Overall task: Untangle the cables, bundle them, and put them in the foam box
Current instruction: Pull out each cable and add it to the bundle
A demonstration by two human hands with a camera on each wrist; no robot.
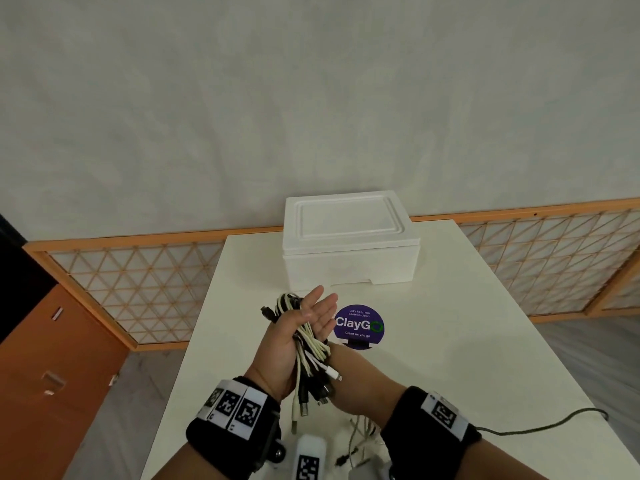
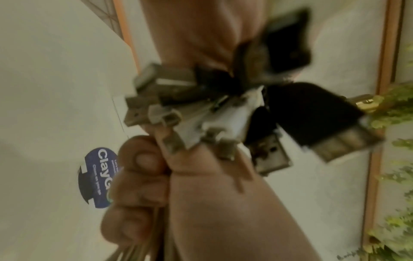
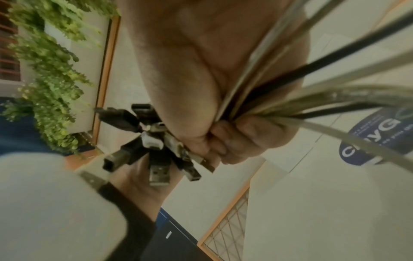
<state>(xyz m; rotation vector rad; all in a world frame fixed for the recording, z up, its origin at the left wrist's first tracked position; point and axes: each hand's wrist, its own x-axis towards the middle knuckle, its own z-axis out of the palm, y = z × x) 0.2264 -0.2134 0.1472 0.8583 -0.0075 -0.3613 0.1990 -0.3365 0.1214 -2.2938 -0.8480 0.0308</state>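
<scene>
Above the white counter (image 1: 450,341), both hands meet around a bundle of black, white and cream cables (image 1: 310,344). The left hand (image 1: 294,327) lies with its palm up and fingers nearly straight, the cables running along the palm; whether its thumb presses on them is hidden behind the bundle. The right hand (image 1: 349,372) comes from the right underneath, and in the head view most of its fingers are covered by the left hand and the cables. The right wrist view shows its fingers (image 3: 232,139) curled tightly round the strands, with the plug ends (image 3: 154,146) fanning out below the fist. The left wrist view is blurred, so the connectors there are smeared shapes.

The white foam box (image 1: 349,244) stands at the counter's far edge with its lid on, well apart from the hands. A round purple "ClayGo" sticker (image 1: 360,325) sits between box and hands, partly covered. More loose cables (image 1: 360,441) lie near the bottom edge, cut off by the frame.
</scene>
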